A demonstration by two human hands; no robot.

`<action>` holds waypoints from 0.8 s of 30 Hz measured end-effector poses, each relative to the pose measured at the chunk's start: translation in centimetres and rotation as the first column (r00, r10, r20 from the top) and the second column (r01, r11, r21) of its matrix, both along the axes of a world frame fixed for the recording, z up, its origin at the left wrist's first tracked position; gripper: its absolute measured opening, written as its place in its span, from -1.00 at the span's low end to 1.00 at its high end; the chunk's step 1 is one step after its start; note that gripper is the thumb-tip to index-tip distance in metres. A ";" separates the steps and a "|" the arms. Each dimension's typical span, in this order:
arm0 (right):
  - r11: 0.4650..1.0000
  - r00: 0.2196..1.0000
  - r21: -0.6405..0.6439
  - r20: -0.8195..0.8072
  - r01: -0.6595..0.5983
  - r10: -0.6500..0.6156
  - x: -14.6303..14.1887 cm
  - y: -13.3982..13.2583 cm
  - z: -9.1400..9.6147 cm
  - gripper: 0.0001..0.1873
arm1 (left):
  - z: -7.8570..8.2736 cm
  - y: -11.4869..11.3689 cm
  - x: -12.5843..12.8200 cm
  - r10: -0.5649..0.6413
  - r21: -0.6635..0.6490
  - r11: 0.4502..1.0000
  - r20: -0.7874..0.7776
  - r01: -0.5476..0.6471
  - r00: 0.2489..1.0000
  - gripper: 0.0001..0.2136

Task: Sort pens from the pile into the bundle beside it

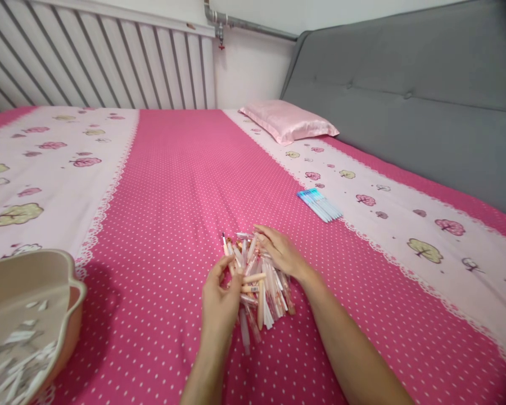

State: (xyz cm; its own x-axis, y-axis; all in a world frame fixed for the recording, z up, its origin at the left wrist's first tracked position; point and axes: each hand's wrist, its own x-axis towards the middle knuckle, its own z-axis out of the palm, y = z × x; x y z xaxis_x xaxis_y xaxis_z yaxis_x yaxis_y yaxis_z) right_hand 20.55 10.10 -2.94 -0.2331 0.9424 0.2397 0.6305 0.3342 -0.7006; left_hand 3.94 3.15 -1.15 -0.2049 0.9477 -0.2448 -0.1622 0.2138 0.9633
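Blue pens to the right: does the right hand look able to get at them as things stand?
Likely yes: the right hand is at the pile, and only dotted bedspread seems to lie between it and the blue pens.
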 end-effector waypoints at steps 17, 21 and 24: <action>0.968 0.977 -0.147 -0.037 0.205 -0.212 3.4 0.3 1.2 -0.55 | 0.4 0.2 -0.4 0.150 -0.105 0.986 0.199 -0.131 0.968 -0.68; 0.970 0.988 -0.194 -0.028 0.146 -0.154 3.1 0.1 1.3 -0.54 | 0.7 0.2 -0.2 0.151 -0.107 0.986 0.198 -0.132 0.969 -0.68; 0.972 0.996 -0.232 -0.068 0.046 -0.063 2.7 -0.1 1.7 -0.54 | 0.9 0.2 -0.2 0.155 -0.116 0.984 0.200 -0.133 0.967 -0.69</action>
